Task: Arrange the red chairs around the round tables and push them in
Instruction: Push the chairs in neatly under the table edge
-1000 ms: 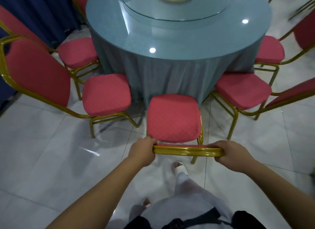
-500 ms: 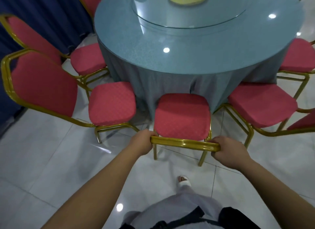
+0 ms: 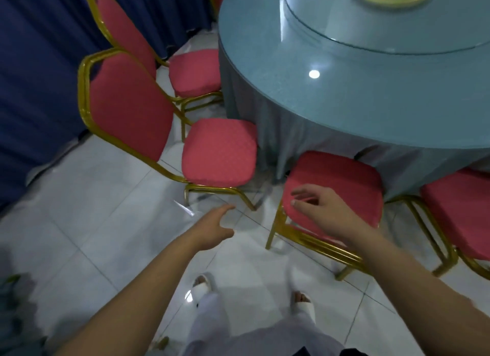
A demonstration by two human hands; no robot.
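Two hands, both empty. The left hand (image 3: 212,231) hung over the floor tiles (image 3: 92,223), fingers loosely spread, gripping nothing. The right hand (image 3: 326,212) was open too, hovering over the seat of the red chair (image 3: 342,180); couldn't tell if it touched. That seat sat tucked against the cloth of the round table (image 3: 344,109), just beyond the right hand. A second chair (image 3: 220,151) stood ahead-left of the left hand, a third chair (image 3: 196,72) further off behind it, and a fourth chair (image 3: 461,217) right of the right hand.
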